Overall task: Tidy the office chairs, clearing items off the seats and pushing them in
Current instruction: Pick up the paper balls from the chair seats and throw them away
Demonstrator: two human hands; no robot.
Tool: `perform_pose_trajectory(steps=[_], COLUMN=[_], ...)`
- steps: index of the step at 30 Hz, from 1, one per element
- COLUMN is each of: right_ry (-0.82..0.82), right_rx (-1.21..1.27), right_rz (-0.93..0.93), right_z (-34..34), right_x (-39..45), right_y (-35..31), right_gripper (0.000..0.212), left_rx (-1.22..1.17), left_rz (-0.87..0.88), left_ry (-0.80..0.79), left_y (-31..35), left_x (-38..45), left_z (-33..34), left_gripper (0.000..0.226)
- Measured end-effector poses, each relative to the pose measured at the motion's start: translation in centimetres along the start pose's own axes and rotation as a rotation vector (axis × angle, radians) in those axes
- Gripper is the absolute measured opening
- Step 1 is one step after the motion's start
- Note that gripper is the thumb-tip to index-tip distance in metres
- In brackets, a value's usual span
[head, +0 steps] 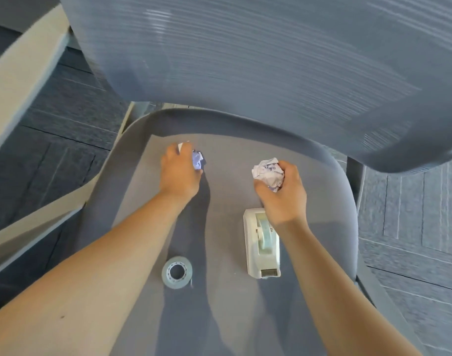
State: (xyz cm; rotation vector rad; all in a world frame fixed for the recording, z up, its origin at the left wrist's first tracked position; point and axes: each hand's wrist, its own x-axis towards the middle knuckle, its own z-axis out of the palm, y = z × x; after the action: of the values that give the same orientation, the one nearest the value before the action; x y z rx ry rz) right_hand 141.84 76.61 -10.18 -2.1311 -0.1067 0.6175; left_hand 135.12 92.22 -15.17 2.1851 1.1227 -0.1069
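Clearing of the seat [147,201] is under way: each hand closes on a crumpled paper ball. Left hand [180,173] wraps a ball [198,160] toward the back of the seat, fingers curled over it so that only a bluish-white edge shows; right hand [281,194] grips a second ball [267,170] between thumb and fingers, with most of the paper visible. Whether either ball is lifted clear of the fabric cannot be told. A tape dispenser [262,245] lies just under the right wrist, and a loose tape roll [177,272] lies flat near the front edge; both await removal. The next move probably calls for carrying both balls off the chair, then returning for the tape items before any pushing in. The seat is grey fabric beneath a mesh backrest [245,52]; the floor [65,111] is dark carpet tile, and a pale desk edge [22,80] crosses the upper left.
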Motion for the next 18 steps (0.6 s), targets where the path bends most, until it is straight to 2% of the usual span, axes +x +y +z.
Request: perform_pose_trajectory(steps=[3, 7, 14, 18], right_ry=[-0.014, -0.048, -0.084, -0.122], right_rx=[0.010, 0.035, 0.076, 0.062], right_rz=[-0.006, -0.036, -0.121, -0.210], right_z=[0.1, 0.3, -1.2, -2.2], right_x=[-0.4, -2.5, -9.4, -13.7], right_y=[-0.7, -3.2, -10.2, -14.4], right_gripper=[0.038, 0.034, 0.035, 0.041], left_rx=[-0.117, -0.291, -0.433, -0.447], left_rz=[-0.009, -0.008, 0.118, 0.150], left_ry=[0.030, 0.005, 0.037, 0.130], left_y=[0.4, 1.6, 3.2, 2.7], left_x=[-1.1, -4.0, -11.9, -17.0], left_z=[-0.8, -3.7, -13.8, -19.4], left_gripper=[0.040, 0.043, 0.051, 0.048])
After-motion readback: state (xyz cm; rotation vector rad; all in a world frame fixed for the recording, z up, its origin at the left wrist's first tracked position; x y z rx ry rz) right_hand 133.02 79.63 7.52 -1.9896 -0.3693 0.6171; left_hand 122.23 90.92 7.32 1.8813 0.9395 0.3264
